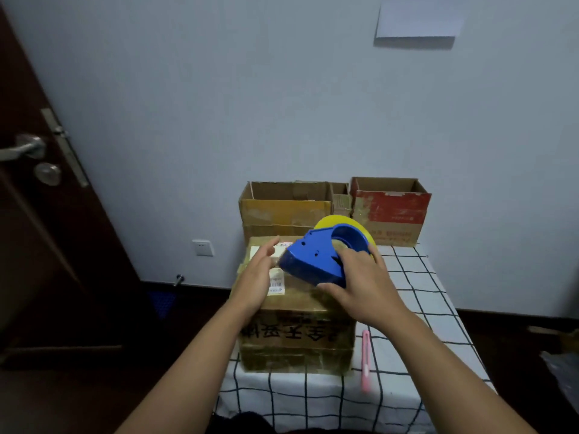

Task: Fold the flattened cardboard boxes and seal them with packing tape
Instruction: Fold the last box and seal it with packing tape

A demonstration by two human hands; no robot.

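Note:
A closed brown cardboard box (pixel 297 336) with black printed characters and white labels on top stands on the table. My right hand (pixel 357 283) grips a blue tape dispenser (pixel 316 258) holding a yellow tape roll (pixel 332 221), its front end just above the box top. My left hand (pixel 257 277) lies on the left part of the box top with its fingers fairly straight, fingertips close to the dispenser's nose.
A white tablecloth with a black grid (pixel 413 308) covers the table. A pink utility knife (pixel 366 360) lies right of the box. Behind stand an open brown box (pixel 282 208), a small narrow box (pixel 341 198) and an open red box (pixel 391 211). A dark door (pixel 47 214) is at left.

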